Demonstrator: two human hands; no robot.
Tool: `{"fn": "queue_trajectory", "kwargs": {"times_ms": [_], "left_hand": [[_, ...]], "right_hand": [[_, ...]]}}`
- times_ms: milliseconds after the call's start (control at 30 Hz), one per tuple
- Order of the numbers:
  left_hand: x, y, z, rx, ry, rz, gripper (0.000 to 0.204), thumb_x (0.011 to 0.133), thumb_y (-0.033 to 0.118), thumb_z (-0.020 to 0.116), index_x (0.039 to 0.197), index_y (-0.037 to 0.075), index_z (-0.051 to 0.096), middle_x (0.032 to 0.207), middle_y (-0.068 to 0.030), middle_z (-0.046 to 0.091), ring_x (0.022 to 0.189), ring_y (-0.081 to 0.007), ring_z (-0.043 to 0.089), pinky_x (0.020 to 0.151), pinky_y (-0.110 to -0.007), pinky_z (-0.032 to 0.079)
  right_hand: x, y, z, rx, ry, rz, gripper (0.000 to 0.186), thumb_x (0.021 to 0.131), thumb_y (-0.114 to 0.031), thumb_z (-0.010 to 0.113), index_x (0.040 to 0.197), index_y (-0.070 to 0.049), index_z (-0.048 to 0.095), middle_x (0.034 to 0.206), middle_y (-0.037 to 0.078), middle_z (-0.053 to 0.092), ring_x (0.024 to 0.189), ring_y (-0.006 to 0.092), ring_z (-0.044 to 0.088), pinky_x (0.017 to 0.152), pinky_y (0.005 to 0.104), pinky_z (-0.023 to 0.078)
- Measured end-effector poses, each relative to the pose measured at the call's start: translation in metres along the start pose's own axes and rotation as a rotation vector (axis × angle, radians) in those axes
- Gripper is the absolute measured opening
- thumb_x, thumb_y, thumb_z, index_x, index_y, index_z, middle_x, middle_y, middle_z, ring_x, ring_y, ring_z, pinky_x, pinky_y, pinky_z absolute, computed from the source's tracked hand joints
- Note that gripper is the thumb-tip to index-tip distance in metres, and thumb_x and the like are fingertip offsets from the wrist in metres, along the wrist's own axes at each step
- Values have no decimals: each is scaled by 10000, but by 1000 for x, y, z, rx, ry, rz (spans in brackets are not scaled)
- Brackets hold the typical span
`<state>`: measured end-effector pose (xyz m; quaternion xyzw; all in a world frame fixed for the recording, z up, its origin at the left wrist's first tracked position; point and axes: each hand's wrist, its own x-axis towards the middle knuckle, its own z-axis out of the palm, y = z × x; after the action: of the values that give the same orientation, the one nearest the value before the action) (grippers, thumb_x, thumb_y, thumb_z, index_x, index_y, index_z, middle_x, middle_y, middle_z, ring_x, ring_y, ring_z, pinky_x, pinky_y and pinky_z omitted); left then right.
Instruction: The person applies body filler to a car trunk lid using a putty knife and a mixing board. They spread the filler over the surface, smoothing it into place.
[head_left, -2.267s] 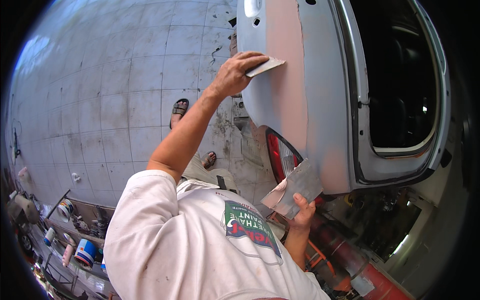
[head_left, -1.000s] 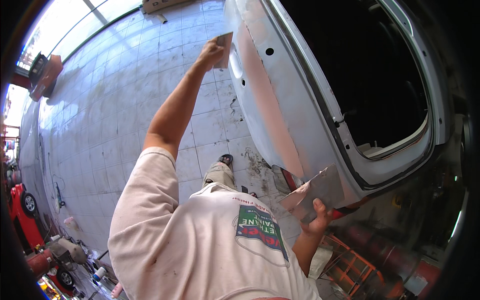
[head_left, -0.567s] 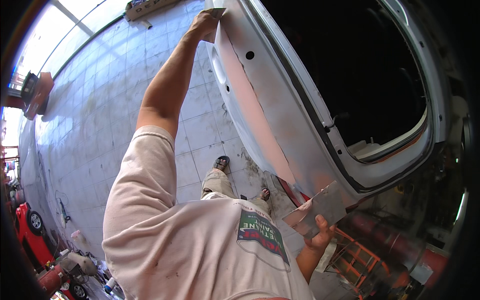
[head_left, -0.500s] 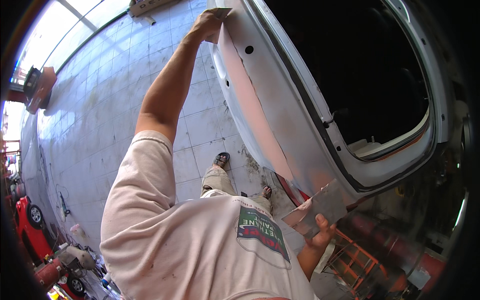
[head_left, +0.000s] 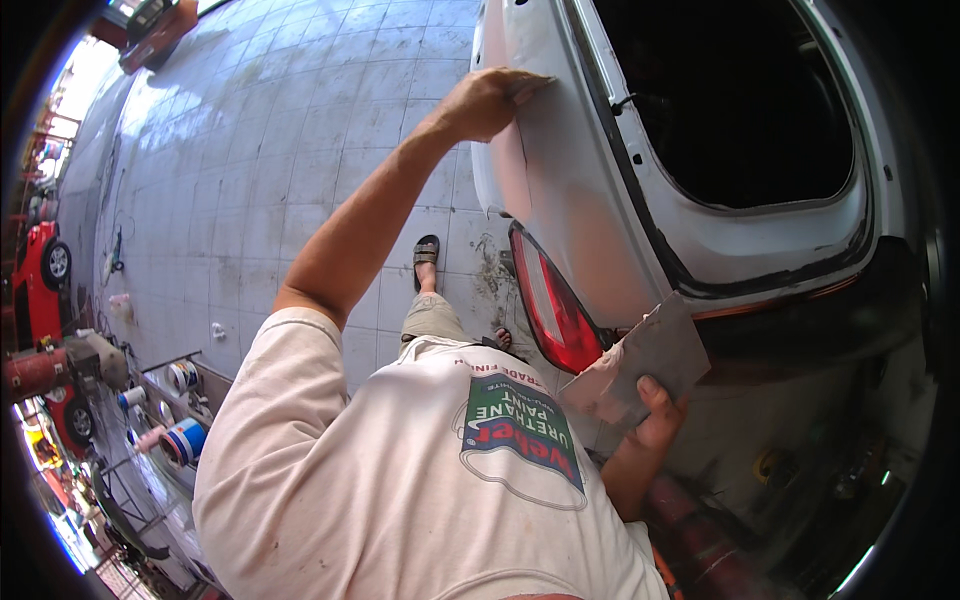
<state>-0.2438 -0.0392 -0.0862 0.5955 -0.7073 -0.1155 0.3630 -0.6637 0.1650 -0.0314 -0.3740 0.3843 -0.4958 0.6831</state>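
Note:
My left hand point(head_left: 488, 104) pinches a thin flat putty spreader point(head_left: 540, 79), mostly hidden behind the fingers. Its edge meets the grey car body panel point(head_left: 572, 165), where a band of pinkish filler point(head_left: 512, 170) runs along the side. On the right, my right hand point(head_left: 655, 412) grips a flat grey mixing plate point(head_left: 665, 352) with its thumb on top. Pinkish putty point(head_left: 605, 375) is smeared along the plate's left part. The plate is held close to the corner of the panel, next to a red and clear tail light point(head_left: 555, 305).
A dark window opening point(head_left: 730, 100) lies right of the panel. My sandaled foot point(head_left: 427, 255) stands on the tiled floor point(head_left: 300, 150). At left are a red car point(head_left: 45, 280), a blue-labelled can point(head_left: 185, 440) and a red machine point(head_left: 40, 372). A dark hose or cord point(head_left: 116, 250) lies on the floor.
My left hand has moved along the panel toward the tail light, still holding the spreader. The view has shifted, bringing more of the tail light into sight. My right hand keeps holding the plate.

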Motion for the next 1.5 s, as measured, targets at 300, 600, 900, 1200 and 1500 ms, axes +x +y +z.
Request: {"fn": "queue_trajectory", "kwargs": {"times_ms": [300, 600, 900, 1200, 1500], "left_hand": [[-133, 135, 42, -158, 62, -277, 427, 985, 4, 643, 1399, 88, 709, 1256, -190, 755, 1170, -383, 719, 1007, -454, 587], [-203, 215, -44, -527, 180, 72, 619, 959, 0, 724, 1557, 45, 567, 1482, -188, 614, 1292, -395, 653, 1075, -462, 562], [-214, 92, -43, 41, -392, -26, 678, 860, 8, 765, 1473, 288, 690, 1564, -55, 615, 1241, -302, 728, 941, -420, 670], [20, -174, -22, -133, 27, -273, 554, 1022, 35, 600, 1554, 191, 596, 1493, -170, 654, 1347, -366, 640, 1150, -447, 525], [277, -319, -15, -10, 185, -269, 501, 1005, 129, 585, 1483, 234, 694, 1335, -147, 776, 1178, -289, 750, 1018, -400, 577]], "right_hand": [[-14, 4, -26, -52, 18, 99, 533, 917, -15, 707, 1436, 33, 599, 1322, 137, 687, 1181, 253, 687, 1034, 399, 558], [5, 48, 22, 179, 55, 298, 381, 1003, -129, 705, 1356, 5, 661, 1214, 102, 735, 1052, 226, 752, 917, 408, 631], [25, 55, 43, 448, -191, 224, 493, 1008, -227, 640, 1419, 37, 575, 1237, 152, 700, 1080, 290, 749, 898, 414, 643], [45, 33, 54, 103, 37, -16, 530, 994, -253, 630, 1419, 46, 526, 1210, 194, 678, 1012, 297, 716, 809, 431, 635], [20, 19, 86, -3, 406, -7, 613, 869, -213, 660, 1380, 112, 562, 1209, 182, 672, 1031, 283, 699, 882, 373, 583]]}}
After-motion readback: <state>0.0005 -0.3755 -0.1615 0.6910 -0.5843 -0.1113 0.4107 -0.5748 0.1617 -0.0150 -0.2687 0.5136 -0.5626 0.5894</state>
